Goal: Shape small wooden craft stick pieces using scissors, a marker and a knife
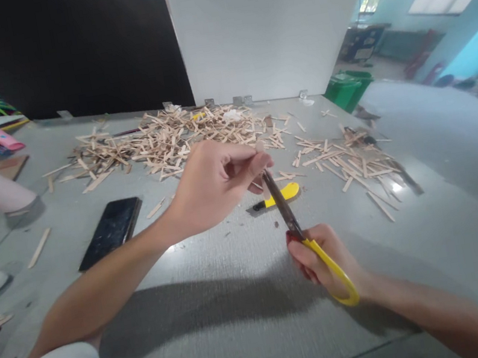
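- I am pinching a small wooden stick piece (260,146) between thumb and fingertips of my left hand (212,183), just above the frame's centre, so that its end meets the blades.
- My right hand (321,260), lower right of centre, is gripping the yellow-handled scissors (295,224), blades angled up toward the stick.
- The stick pile (168,139) is lying across the upper middle, within reach; the phone (110,231) is sitting at left, clear of the cutting.

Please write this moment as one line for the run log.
left hand: pinches small wooden stick piece | right hand: holds yellow-handled scissors, blades at the piece | behind: pile of pale wooden sticks on grey table
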A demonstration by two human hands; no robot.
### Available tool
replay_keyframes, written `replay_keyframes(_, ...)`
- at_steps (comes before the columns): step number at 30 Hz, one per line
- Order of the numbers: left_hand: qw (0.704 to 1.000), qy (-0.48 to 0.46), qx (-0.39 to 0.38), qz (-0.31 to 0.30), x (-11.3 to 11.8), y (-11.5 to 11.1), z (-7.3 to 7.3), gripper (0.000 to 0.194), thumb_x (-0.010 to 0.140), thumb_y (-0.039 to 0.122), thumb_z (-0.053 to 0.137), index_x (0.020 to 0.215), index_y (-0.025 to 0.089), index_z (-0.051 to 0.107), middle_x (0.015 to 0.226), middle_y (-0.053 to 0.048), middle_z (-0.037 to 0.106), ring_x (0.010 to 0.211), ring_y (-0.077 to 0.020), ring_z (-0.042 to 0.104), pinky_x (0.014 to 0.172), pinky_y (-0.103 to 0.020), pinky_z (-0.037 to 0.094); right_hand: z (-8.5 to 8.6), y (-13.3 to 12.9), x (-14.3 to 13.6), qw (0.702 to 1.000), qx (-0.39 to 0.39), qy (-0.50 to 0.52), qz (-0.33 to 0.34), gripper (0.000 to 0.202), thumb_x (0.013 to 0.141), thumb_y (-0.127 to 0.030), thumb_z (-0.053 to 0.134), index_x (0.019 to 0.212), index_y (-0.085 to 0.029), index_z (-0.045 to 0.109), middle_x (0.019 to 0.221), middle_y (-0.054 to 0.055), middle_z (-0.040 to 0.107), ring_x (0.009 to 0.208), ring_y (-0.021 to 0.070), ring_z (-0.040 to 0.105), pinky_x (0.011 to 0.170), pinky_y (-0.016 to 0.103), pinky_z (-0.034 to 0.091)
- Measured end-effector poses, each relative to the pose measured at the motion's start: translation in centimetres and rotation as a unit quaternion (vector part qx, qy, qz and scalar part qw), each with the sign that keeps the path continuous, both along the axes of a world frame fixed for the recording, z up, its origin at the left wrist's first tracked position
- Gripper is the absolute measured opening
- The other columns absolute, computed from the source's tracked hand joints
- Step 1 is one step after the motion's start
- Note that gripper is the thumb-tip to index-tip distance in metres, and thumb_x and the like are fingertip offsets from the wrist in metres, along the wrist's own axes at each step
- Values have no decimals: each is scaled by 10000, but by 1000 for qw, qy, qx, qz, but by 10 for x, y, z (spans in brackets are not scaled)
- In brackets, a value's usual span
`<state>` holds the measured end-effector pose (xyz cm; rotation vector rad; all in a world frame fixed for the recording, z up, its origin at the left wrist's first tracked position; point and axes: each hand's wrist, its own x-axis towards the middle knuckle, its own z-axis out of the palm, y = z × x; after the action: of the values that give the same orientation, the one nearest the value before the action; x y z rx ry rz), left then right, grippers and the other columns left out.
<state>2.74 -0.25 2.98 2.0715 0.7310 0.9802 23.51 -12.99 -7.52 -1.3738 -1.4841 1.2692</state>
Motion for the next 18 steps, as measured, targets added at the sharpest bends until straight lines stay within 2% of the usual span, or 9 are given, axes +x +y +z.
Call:
replay_keyframes(4, 1000, -8, 2, 9, 2, -5, 1, 447, 1020, 621, 729, 869, 220, 854, 879, -49, 848, 758, -211, 837, 688, -276, 702, -6, 0, -2, 999, 15, -20, -40, 623, 952, -655, 714, 565, -224, 484, 498, -24, 430, 442, 92, 371, 405, 236, 239)
replay_keyframes(9, 1000, -13, -9, 12, 3, -8, 2, 441, 1015, 630, 731, 882, 229, 856, 876, -42, 849, 767, -214, 838, 701, -288, 716, -5, -1, -3, 998, 22, -33, -53, 644, 953, -696, 685, 563, -232, 467, 506, -14, 427, 446, 100, 374, 400, 240, 248)
replay_keyframes(14, 1000, -12, -7, 2, 3, -4, 0, 450, 1022, 623, 721, 861, 219, 838, 889, -55, 853, 730, -202, 825, 679, -278, 701, 2, -1, -3, 998, 34, -47, -41, 655, 1011, -663, 599, 540, -230, 459, 477, -17, 407, 430, 96, 363, 402, 247, 244)
replay_keyframes(18, 1000, 10, 11, -17, -1, 3, 0, 431, 1033, 587, 711, 824, 227, 822, 850, -48, 843, 718, -197, 822, 650, -264, 664, 9, -2, -3, 999, 12, -32, -12, 673, 1006, -675, 608, 524, -230, 458, 447, -25, 408, 402, 90, 368, 395, 247, 250)
